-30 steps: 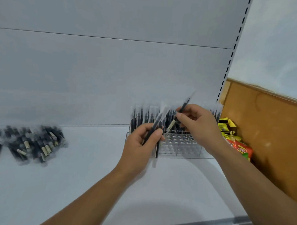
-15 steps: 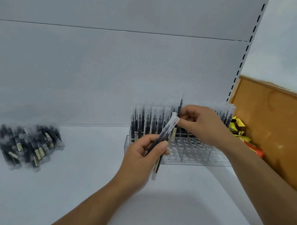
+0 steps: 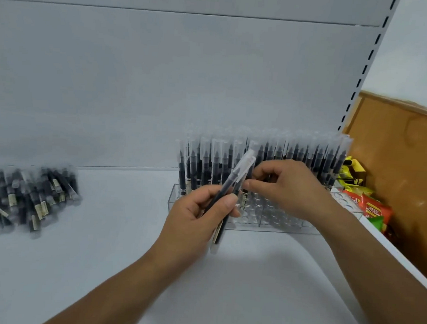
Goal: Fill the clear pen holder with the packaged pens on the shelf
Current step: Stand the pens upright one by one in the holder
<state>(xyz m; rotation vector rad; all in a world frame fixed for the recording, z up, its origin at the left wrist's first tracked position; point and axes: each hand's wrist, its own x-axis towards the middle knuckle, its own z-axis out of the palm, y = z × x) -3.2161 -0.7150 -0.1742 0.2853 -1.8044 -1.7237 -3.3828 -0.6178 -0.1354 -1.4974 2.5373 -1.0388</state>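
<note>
Item: clear acrylic pen holder (image 3: 278,223), slotted, at the back right of the white shelf (image 3: 105,255).
Contents: its rear rows hold standing black pens in clear sleeves (image 3: 305,153); the front holes are bare.
Stock: loose heap of sleeved black pens (image 3: 30,198) at the shelf's left edge, well apart from the holder.
Left hand (image 3: 200,215): fingers curled round two tilted sleeved pens (image 3: 233,184), caps up, just in front of the holder.
Right hand (image 3: 287,189): over the holder, fingertips pinching one upright sleeved pen (image 3: 242,201) at a middle row.
Beyond the right edge: red, yellow and green snack packets (image 3: 372,210) against a brown wooden panel (image 3: 403,158).
</note>
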